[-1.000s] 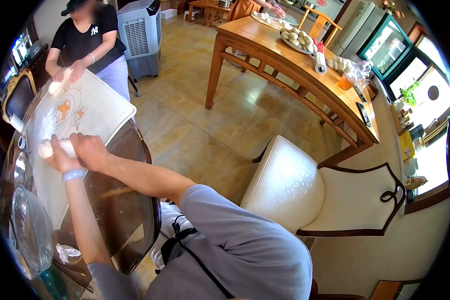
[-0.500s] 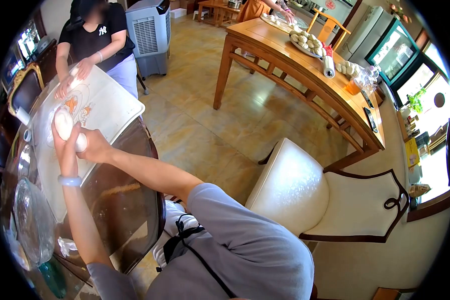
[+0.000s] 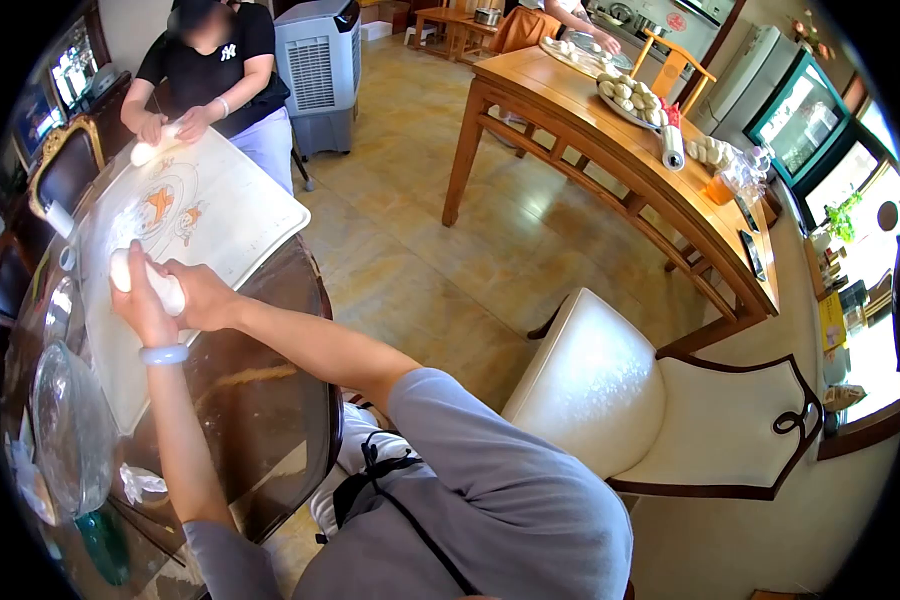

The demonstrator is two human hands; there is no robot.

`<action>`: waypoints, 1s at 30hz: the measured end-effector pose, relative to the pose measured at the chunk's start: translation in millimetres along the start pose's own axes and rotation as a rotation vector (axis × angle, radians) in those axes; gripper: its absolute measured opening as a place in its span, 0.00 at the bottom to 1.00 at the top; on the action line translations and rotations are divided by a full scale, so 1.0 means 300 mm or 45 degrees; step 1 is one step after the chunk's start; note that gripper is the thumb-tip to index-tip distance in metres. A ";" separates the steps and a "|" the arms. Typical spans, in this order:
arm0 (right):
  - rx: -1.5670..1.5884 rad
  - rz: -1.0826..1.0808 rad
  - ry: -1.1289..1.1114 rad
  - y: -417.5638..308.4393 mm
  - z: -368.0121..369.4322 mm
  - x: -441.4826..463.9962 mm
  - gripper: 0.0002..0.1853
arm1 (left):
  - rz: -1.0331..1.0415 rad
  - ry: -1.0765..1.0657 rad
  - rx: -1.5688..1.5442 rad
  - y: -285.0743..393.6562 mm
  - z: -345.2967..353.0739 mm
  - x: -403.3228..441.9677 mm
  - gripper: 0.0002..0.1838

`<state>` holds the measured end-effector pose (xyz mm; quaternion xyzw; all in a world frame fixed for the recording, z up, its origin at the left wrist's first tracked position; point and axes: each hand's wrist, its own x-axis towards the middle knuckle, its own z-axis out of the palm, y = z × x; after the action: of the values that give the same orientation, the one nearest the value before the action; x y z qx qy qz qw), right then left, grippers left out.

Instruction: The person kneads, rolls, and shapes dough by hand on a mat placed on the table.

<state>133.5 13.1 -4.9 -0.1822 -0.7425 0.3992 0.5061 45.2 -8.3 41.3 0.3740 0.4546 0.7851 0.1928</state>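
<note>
A long piece of white dough (image 3: 167, 290) is gripped by both of my hands, above the near part of a white printed mat (image 3: 232, 190). My left hand (image 3: 143, 303), with a pale bangle at the wrist, wraps round the dough toward its left end. Against its right side my right hand (image 3: 206, 294) closes on the same dough. Across the mat, a person in a black top (image 3: 220, 65) presses both hands on another dough piece (image 3: 142, 154).
A glass bowl (image 3: 70, 430) stands at the left on the dark round table (image 3: 260, 400), near a crumpled white wrapper (image 3: 142, 483). To the right are a cream chair (image 3: 595, 390) and a wooden table (image 3: 560, 95) bearing a plate of buns (image 3: 628, 98).
The dough in my hands was lower and flatter a second ago, then raised upright, and now slants above the mat. The whole view has shifted slightly.
</note>
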 end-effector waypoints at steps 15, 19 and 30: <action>-0.507 -0.209 0.142 -0.006 -0.027 -0.013 0.22 | -0.064 0.163 -0.157 0.036 0.021 0.008 0.15; -0.137 -0.226 0.145 -0.016 -0.008 0.002 0.27 | -0.122 0.074 -0.222 0.062 -0.013 0.029 0.18; 0.021 0.093 0.315 0.028 -0.005 0.015 0.19 | 0.108 -0.432 0.020 -0.019 -0.029 -0.025 0.32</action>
<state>131.9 21.9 -8.4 -0.2527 -0.6641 0.3978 0.5804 43.0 -15.2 30.8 0.5216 0.4053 0.7145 0.2305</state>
